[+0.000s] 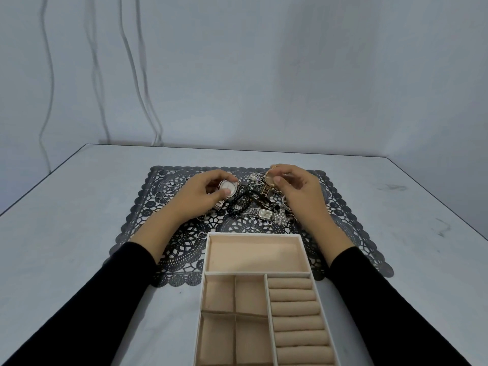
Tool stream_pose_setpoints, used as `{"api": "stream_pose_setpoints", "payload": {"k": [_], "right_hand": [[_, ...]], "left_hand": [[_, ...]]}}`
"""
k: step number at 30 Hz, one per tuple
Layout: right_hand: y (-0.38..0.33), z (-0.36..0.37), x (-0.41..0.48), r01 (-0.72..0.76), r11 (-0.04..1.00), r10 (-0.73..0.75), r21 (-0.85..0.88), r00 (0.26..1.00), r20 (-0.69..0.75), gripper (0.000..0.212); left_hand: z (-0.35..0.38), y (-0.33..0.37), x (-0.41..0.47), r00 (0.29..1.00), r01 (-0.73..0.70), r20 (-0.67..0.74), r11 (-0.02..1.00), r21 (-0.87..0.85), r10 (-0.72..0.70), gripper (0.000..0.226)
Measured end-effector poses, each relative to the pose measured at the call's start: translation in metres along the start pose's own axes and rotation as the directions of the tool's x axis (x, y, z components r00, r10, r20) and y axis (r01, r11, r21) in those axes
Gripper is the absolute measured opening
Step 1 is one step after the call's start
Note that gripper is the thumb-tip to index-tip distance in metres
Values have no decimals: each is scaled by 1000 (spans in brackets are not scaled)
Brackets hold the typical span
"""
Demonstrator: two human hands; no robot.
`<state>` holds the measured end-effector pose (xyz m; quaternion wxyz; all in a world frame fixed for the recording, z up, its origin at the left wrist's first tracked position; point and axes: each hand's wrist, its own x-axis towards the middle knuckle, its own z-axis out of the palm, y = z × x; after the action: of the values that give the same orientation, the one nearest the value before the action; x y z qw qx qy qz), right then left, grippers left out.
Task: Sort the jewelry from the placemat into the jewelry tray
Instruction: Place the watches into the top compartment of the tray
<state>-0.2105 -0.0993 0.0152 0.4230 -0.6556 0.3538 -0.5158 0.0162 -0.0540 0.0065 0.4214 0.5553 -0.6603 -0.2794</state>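
Note:
A black lace placemat (184, 249) lies on the table with a pile of jewelry on it. My left hand (200, 192) pinches a silver watch (229, 188) with a white dial just above the mat. My right hand (298, 191) pinches a gold watch (270, 180) whose band hangs down. Between the hands lie black beaded pieces (241, 202), a small rectangular silver watch (264, 214) and a pearl cluster (281, 217). Several thin silver rings (166, 191) lie at the mat's left. The beige jewelry tray (206, 262) stands in front, its compartments holding nothing.
The tray has one wide far compartment, small square cells at the left and a column of ring rolls (295, 307) at the right. The white table's edges run at the left and far side. Cables hang down the wall behind.

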Motion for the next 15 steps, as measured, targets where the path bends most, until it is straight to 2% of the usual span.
{"api": "stream_pose_setpoints", "payload": {"k": [9,15], "right_hand": [[-19,2,-4,-84,985,92,148,994,-52,18],[-34,1,-6,-98,980,112,171,991,-73,24]], "left_hand": [[-1,11,-6,994,-10,-110,997,-71,2,27],[-3,19,-15,978,-25,-208,988,-150,-7,30]]}}
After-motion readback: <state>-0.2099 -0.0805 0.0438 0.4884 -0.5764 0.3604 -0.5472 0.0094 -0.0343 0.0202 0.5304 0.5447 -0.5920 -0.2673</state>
